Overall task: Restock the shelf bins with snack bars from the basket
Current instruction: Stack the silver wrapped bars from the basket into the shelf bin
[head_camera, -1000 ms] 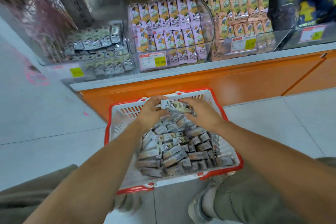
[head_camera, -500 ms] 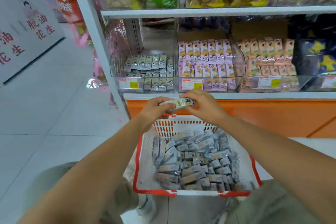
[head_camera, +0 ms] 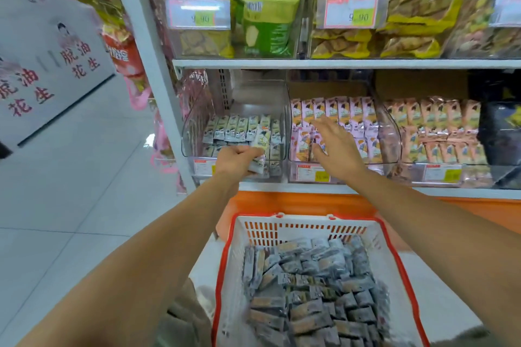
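At the front lip of the clear plastic shelf bin [head_camera: 194, 127], the left hand [head_camera: 236, 159] grips a small stack of grey-and-white wrapped snack bars [head_camera: 260, 146]. Its fingers are curled round the stack, which stands roughly upright just over the bin's front wall. The right hand [head_camera: 335, 149] holds nothing, fingers spread and slack, in front of the neighbouring clear bin of pink-wrapped bars [head_camera: 390, 132]. The grey bin holds one upright back row and a partial lower row, with much free room above and behind; judged well short of full. The pink bin and the peach-wrapped bars [head_camera: 439, 121] beside it look well stocked. Below, the white plastic basket with red rim [head_camera: 225, 262] holds a deep heap of matching grey bars [head_camera: 310, 290], so most of the restocking appears left.
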`<state>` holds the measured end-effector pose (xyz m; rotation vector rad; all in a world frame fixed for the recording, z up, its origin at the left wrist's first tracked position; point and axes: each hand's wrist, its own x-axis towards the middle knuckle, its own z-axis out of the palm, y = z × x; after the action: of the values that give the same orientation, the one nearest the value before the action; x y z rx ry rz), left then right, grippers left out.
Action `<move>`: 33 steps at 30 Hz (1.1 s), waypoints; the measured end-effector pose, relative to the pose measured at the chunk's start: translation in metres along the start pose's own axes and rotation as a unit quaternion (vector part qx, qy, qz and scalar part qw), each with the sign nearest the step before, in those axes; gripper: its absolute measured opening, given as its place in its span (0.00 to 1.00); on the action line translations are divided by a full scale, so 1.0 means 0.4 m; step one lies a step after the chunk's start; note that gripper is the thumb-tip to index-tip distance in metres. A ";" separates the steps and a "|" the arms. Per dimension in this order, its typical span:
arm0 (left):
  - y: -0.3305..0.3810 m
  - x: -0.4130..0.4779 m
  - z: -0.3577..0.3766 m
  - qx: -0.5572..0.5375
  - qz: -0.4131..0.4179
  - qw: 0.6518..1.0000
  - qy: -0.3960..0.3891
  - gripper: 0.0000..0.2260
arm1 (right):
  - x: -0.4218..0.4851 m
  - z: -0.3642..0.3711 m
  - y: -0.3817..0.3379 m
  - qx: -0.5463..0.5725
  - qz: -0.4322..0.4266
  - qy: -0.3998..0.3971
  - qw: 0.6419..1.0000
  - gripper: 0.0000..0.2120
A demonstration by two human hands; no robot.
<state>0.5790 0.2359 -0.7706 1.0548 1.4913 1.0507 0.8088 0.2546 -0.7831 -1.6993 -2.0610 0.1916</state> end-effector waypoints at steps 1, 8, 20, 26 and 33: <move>0.012 0.026 0.008 0.014 0.007 1.000 0.005 0.11 | 0.019 0.005 0.006 -0.010 0.005 -0.011 1.000 0.27; 0.060 0.202 0.073 0.107 0.002 0.994 0.034 0.17 | 0.117 0.067 0.025 -0.058 -0.019 -0.065 0.996 0.29; 0.037 0.309 0.172 0.319 0.063 0.946 0.007 0.14 | 0.125 0.118 0.060 -0.041 -0.037 -0.069 0.996 0.26; 0.022 0.314 0.157 0.445 0.136 0.885 -0.030 0.21 | 0.126 0.119 0.063 -0.041 -0.034 -0.073 0.996 0.26; 0.000 0.320 0.141 0.653 0.182 0.728 -0.102 0.29 | 0.125 0.120 0.061 -0.040 -0.032 -0.071 0.996 0.26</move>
<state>0.6174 0.3650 -0.8079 2.4082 1.8217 -0.1222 0.8034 0.3165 -0.8223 -1.7074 -2.2522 0.2168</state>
